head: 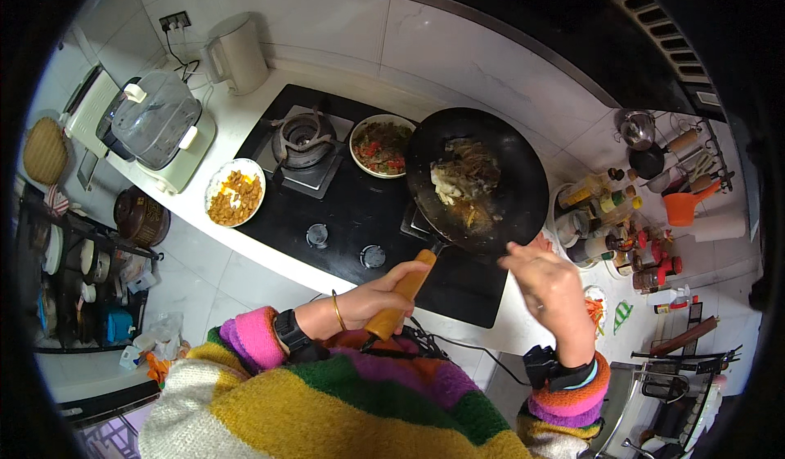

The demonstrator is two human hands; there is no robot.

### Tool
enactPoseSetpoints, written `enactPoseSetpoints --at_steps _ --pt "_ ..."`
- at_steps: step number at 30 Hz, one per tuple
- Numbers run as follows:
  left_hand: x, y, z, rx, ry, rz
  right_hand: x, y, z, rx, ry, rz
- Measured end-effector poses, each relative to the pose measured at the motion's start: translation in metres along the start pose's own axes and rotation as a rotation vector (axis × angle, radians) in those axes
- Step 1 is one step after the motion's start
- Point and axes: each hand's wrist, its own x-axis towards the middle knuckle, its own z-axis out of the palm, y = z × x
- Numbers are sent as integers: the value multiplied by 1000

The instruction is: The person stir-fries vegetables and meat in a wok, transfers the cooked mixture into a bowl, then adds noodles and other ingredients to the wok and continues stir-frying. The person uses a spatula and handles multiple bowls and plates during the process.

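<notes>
My left hand [368, 306] is wrapped around the wooden handle [402, 293] of a black wok [521, 183]. The wok sits over the right burner of a black glass gas hob [343, 238], tilted. Pale and browned food [460, 177], possibly fish, lies in it with some oily liquid. Just off the wok's lower right rim is my right hand [546, 281], fingers bent and blurred; whether it holds anything cannot be seen. At the wok's left edge stands a bowl of greens and red pepper [383, 146]. A bowl of browned diced food [234, 194] is at the hob's left edge.
The left burner [303, 140] has no pan on it. A steamer appliance [159, 122] and an electric kettle [236, 54] stand on the left counter. Sauce bottles and jars [613, 226] crowd the right side, near a plate of shredded vegetables [595, 309]. A range hood [490, 17] overhangs the back.
</notes>
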Motion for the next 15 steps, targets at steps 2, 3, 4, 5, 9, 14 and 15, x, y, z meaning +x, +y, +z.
enactPoseSetpoints --at_steps 2,3,4,5,9,14,15 --pt "-1 0 -1 -5 -17 -6 3 -3 9 23 -127 -81" --pt "-1 0 -2 -14 -32 -11 4 -2 16 45 -31 4" --pt "-1 0 -2 -8 -31 0 6 4 18 52 -5 52" --pt "-2 -1 -2 -7 -34 4 9 12 21 54 6 129" --pt "-1 -3 -4 -9 -29 13 3 40 12 427 367 656" --pt "4 -10 -5 -25 -26 53 7 20 20 168 157 294" --pt "2 -11 -5 -39 -31 65 12 13 25 58 114 221"
